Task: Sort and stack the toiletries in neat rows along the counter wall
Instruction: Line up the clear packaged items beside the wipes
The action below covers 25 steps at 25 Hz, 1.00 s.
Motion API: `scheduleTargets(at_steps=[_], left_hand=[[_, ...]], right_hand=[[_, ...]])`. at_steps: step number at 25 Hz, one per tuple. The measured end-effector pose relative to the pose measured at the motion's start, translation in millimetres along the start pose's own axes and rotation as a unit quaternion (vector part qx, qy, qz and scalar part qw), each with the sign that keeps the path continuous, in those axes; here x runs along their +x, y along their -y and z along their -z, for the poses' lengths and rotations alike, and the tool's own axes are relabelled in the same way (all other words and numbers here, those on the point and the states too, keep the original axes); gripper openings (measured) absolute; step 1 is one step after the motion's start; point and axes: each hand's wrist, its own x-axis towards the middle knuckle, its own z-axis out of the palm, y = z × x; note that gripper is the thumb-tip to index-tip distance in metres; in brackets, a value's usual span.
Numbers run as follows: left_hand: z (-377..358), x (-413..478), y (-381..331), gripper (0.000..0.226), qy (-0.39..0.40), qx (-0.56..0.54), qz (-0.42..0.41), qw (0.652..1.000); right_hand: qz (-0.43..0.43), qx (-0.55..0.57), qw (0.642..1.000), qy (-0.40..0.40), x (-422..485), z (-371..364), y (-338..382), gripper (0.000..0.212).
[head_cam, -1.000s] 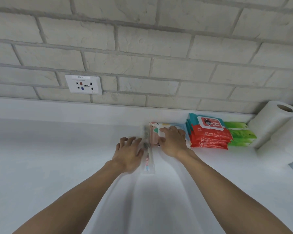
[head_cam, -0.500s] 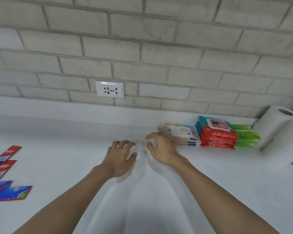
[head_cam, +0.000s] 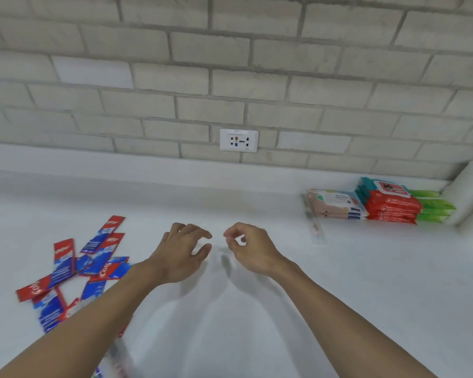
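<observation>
the wall socket (head_cam: pixel 239 140) sits in the wall behind the counter (head_cam: pixel 366 282). left of it and nearer the person, toothpaste boxes (head_cam: pixel 74 266) lie heaped. right of it, along the wall, come a toothbrush packet (head_cam: pixel 316 225), stacked wipe packs (head_cam: pixel 388 205), then a paper roll (head_cam: pixel 470 195).

Pale grey brick wall (head_cam: pixel 230 50), white socket (head_cam: pixel 239 140) set low. White upstand (head_cam: pixel 120 165) beneath; white counter (head_cam: pixel 366 282), soft even light.
</observation>
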Motion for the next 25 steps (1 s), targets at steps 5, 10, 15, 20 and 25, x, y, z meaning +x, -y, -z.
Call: scheduleTargets(at_steps=[5, 10, 15, 20, 25], left_hand=[[31.8, -50.8, 56.5, 0.027, 0.069, -0.005, 0.0, 0.998], [58.9, -88.8, 102.6, 0.024, 0.166, -0.047, 0.023, 0.985], [76.0, -109.1, 130.2, 0.046, 0.297, 0.049, 0.043, 0.952], [67.6, -115.7, 144.3, 0.053, 0.269, 0.113, 0.043, 0.955], [62.2, -113.1, 140.1, 0.044, 0.244, 0.162, 0.027, 0.956]], right_hand=[[-0.007, 0.02, 0.997, 0.072, -28.9, -63.6, 41.1, 0.015], [-0.002, 0.014, 0.991, 0.13, -63.1, -115.6, 77.8, 0.016], [-0.032, -0.075, 0.978, 0.194, -94.0, -158.1, 107.3, 0.047], [-0.024, -0.16, 0.976, 0.148, -107.5, -179.3, 109.9, 0.057], [-0.072, -0.121, 0.98, 0.143, -110.6, -185.8, 103.3, 0.044]])
